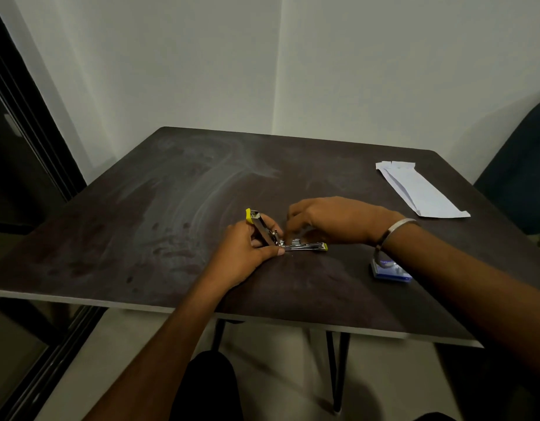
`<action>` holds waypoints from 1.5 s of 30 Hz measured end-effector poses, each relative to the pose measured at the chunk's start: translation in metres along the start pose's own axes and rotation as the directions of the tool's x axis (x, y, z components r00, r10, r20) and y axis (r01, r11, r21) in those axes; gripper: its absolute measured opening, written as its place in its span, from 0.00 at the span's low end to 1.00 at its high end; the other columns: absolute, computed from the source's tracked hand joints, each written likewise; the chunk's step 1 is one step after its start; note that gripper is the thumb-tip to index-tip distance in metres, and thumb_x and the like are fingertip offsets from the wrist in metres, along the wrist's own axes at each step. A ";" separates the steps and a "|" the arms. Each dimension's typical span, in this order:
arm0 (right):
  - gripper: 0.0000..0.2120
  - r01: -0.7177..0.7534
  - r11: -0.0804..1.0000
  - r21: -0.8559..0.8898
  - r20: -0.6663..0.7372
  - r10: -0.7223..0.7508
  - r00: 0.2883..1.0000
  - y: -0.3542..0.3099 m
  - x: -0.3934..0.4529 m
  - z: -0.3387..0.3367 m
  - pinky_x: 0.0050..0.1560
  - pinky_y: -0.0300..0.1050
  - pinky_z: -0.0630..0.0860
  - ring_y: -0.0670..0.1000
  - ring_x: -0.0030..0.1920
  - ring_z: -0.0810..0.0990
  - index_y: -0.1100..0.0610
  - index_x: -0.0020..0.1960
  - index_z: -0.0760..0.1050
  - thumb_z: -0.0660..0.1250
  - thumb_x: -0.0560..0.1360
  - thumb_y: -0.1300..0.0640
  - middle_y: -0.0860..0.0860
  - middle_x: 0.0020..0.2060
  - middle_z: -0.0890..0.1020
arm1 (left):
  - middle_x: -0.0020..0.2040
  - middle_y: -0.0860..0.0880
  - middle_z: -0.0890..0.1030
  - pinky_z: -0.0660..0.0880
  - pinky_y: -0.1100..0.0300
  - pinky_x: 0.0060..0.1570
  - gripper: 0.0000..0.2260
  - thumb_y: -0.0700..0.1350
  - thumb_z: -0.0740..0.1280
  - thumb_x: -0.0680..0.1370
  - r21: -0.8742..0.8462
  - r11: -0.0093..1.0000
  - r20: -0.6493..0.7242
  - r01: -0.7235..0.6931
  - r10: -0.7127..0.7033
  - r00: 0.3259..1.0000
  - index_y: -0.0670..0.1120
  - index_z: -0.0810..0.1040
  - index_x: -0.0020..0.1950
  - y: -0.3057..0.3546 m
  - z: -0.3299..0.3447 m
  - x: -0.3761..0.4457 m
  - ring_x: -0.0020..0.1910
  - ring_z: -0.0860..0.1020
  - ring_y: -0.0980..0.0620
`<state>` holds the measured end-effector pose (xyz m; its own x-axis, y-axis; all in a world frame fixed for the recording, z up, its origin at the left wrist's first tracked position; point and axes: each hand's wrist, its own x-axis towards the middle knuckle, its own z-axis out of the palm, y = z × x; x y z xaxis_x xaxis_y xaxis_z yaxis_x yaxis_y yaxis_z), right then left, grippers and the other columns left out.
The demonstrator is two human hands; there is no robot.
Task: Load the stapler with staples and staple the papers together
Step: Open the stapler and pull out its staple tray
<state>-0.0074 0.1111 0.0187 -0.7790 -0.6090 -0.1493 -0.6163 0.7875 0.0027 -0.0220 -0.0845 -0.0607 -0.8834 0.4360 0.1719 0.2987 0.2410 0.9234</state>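
Observation:
A small metal stapler (305,246) with yellow ends lies swung open in the middle of the dark table (159,214). Its top arm tilts up to the left and its base lies flat to the right. My left hand (247,253) grips the stapler at its hinge. Just above the open channel, my right hand (329,220) has its fingers curled down; whether they pinch staples is hidden. A blue staple box (390,270) sits under my right wrist. Folded white papers (420,189) lie at the far right.
The table stands in a corner against pale walls. A dark chair (517,177) stands at its right side. A dark door frame (28,141) runs along the left. My knee shows below the table's front edge.

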 end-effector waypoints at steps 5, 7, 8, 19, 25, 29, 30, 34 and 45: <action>0.12 0.048 0.998 -0.045 0.018 -0.047 0.999 0.001 0.007 -0.001 0.48 0.45 0.77 0.48 0.54 0.77 0.47 0.57 0.77 0.68 0.75 0.58 0.46 0.55 0.77 | 0.43 0.48 0.84 0.80 0.59 0.50 0.11 0.36 0.76 0.67 0.000 1.000 -0.009 -0.004 0.004 1.000 0.45 0.78 0.46 0.000 0.000 0.000 0.44 0.84 0.54; 0.12 0.066 0.997 -0.049 0.035 -0.064 0.997 0.001 0.009 -0.003 0.49 0.45 0.77 0.49 0.54 0.77 0.48 0.57 0.77 0.68 0.75 0.58 0.47 0.54 0.77 | 0.43 0.47 0.84 0.80 0.57 0.51 0.12 0.36 0.76 0.67 0.002 1.000 -0.008 -0.006 0.006 1.000 0.45 0.78 0.46 0.001 0.000 0.000 0.44 0.84 0.54; 0.12 0.072 0.996 -0.047 0.041 -0.070 0.997 0.001 0.009 -0.004 0.49 0.45 0.77 0.49 0.53 0.77 0.49 0.57 0.77 0.68 0.75 0.59 0.47 0.53 0.78 | 0.43 0.47 0.85 0.81 0.57 0.51 0.12 0.36 0.76 0.67 0.002 1.000 -0.007 -0.007 0.007 1.000 0.45 0.78 0.46 0.001 0.000 0.000 0.45 0.85 0.54; 0.04 0.064 0.995 0.073 0.011 -0.065 0.998 0.004 0.001 -0.014 0.45 0.33 0.70 0.45 0.42 0.76 0.54 0.45 0.77 0.67 0.75 0.62 0.46 0.43 0.79 | 0.44 0.48 0.85 0.81 0.55 0.51 0.10 0.37 0.76 0.68 0.018 1.000 -0.002 -0.013 0.013 1.000 0.46 0.79 0.45 0.001 0.000 0.000 0.44 0.84 0.54; 0.01 0.000 0.987 0.158 -0.187 0.030 0.982 0.004 -0.022 -0.004 0.43 0.38 0.73 0.44 0.41 0.76 0.54 0.47 0.76 0.66 0.76 0.58 0.47 0.43 0.78 | 0.45 0.48 0.85 0.81 0.56 0.53 0.10 0.36 0.76 0.67 0.015 1.000 -0.006 -0.021 0.021 1.000 0.44 0.79 0.46 0.000 0.000 0.001 0.45 0.84 0.55; 0.01 -0.022 0.962 0.274 -0.284 0.102 0.953 -0.006 -0.042 0.014 0.43 0.38 0.73 0.44 0.41 0.76 0.52 0.46 0.77 0.68 0.76 0.57 0.45 0.42 0.78 | 0.46 0.48 0.85 0.81 0.55 0.53 0.11 0.36 0.76 0.67 0.009 1.000 -0.005 -0.027 0.027 1.000 0.44 0.79 0.46 -0.002 0.001 0.002 0.45 0.84 0.54; 0.01 -0.024 0.952 0.305 -0.295 0.118 0.948 -0.009 -0.046 0.019 0.43 0.38 0.73 0.44 0.41 0.76 0.51 0.47 0.77 0.68 0.76 0.56 0.45 0.42 0.79 | 0.46 0.48 0.85 0.81 0.55 0.53 0.11 0.36 0.76 0.67 0.009 1.000 -0.004 -0.026 0.026 1.000 0.45 0.79 0.46 -0.002 0.001 0.002 0.45 0.84 0.54; 0.01 0.008 0.916 0.401 -0.321 0.132 0.938 -0.025 -0.061 0.039 0.44 0.37 0.74 0.44 0.42 0.77 0.49 0.45 0.77 0.69 0.75 0.54 0.42 0.42 0.78 | 0.46 0.48 0.85 0.80 0.54 0.54 0.11 0.36 0.76 0.67 0.002 1.000 0.013 -0.023 0.023 1.000 0.47 0.79 0.45 -0.003 -0.001 0.005 0.46 0.84 0.54; 0.03 -0.007 0.905 0.424 -0.335 0.164 0.928 -0.031 -0.075 0.067 0.54 0.40 0.75 0.43 0.50 0.78 0.53 0.48 0.80 0.68 0.76 0.56 0.45 0.47 0.80 | 0.54 0.42 0.82 0.77 0.61 0.58 0.17 0.33 0.74 0.69 -0.166 0.986 0.117 0.027 -0.008 0.993 0.45 0.76 0.53 -0.003 -0.010 0.012 0.53 0.82 0.51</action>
<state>0.0779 0.1388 -0.0364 -0.8628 -0.4672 0.1932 -0.5033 0.7574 -0.4160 -0.0369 -0.0890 -0.0583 -0.8372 0.5328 0.1232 0.2104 0.1059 0.9719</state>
